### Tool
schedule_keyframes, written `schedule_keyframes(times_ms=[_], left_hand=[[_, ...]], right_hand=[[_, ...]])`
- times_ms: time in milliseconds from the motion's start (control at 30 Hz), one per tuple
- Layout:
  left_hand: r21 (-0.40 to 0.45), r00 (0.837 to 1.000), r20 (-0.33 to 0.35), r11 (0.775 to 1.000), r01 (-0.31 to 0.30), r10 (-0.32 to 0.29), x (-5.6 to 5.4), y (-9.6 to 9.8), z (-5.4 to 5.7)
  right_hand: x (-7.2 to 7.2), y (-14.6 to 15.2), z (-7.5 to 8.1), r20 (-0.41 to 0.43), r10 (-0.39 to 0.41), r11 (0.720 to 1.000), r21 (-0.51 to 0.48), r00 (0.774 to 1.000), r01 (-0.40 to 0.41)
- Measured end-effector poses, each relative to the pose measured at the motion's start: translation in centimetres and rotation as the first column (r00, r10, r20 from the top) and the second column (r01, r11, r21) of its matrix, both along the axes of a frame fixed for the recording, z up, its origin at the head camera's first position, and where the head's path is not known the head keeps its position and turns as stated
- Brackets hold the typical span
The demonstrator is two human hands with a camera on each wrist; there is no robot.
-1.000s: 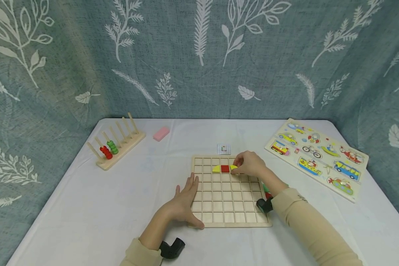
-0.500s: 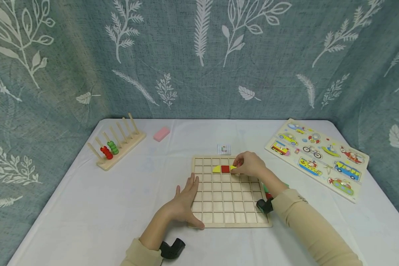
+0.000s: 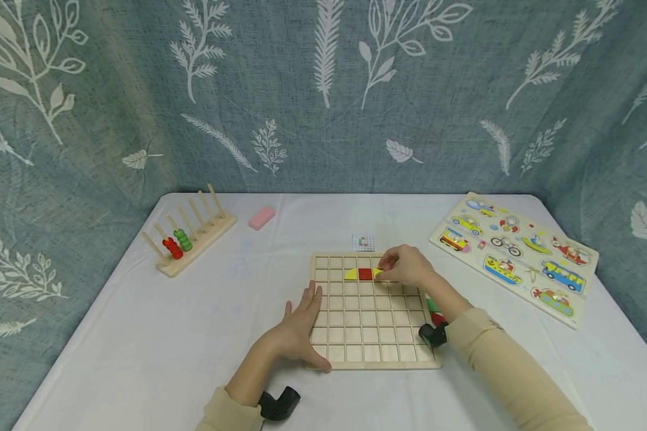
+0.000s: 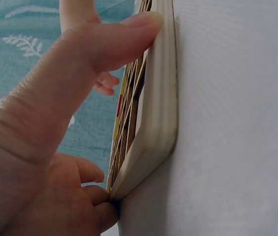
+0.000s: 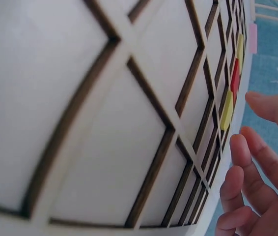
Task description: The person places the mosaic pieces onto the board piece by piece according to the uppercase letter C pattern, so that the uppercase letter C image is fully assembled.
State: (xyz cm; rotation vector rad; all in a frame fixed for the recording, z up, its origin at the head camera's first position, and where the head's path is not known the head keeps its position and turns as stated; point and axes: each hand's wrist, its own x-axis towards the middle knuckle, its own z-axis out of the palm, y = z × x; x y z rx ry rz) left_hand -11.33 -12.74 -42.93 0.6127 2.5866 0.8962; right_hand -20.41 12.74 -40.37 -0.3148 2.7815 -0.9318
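Note:
A wooden grid board (image 3: 363,364) lies on the white table. In its second row from the back, a red square piece (image 3: 365,274) sits between a yellow piece with a slanted side (image 3: 351,275) and a second yellow piece (image 5: 227,111). My left hand (image 3: 295,328) rests at the board's near left corner, fingers spread along the left edge and thumb (image 4: 129,42) on the front edge. My right hand (image 3: 407,267) hovers over the second yellow piece, which it partly hides in the head view. In the right wrist view its thumb and loosely bent fingers stand just off that piece.
Behind the board lies a small printed grid card (image 3: 363,242). Green and red pieces (image 3: 436,316) peek out by the right forearm. A bead rack (image 3: 196,245) and a pink block (image 3: 261,217) are back left; a vehicle puzzle board (image 3: 517,254) lies at the right.
My right forearm and sleeve have shifted slightly right, and the fingertips uncover a little more of the second yellow piece. The left hand stays put.

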Motion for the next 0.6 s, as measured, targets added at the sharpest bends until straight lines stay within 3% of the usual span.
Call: schedule_keyframes(times_ms=[233, 600], left_hand=[[0.003, 1.0, 0.006, 1.0, -0.002, 0.002, 0.0, 0.0, 0.0], [-0.001, 1.0, 0.002, 1.0, 0.004, -0.004, 0.0, 0.0, 0.1]], right_hand=[[0.3, 1.1, 0.3, -0.01, 0.001, 0.999, -0.05, 1.0, -0.001], [1.1, 3.1, 0.9, -0.058, 0.07, 0.992, -0.102, 0.996, -0.076]])
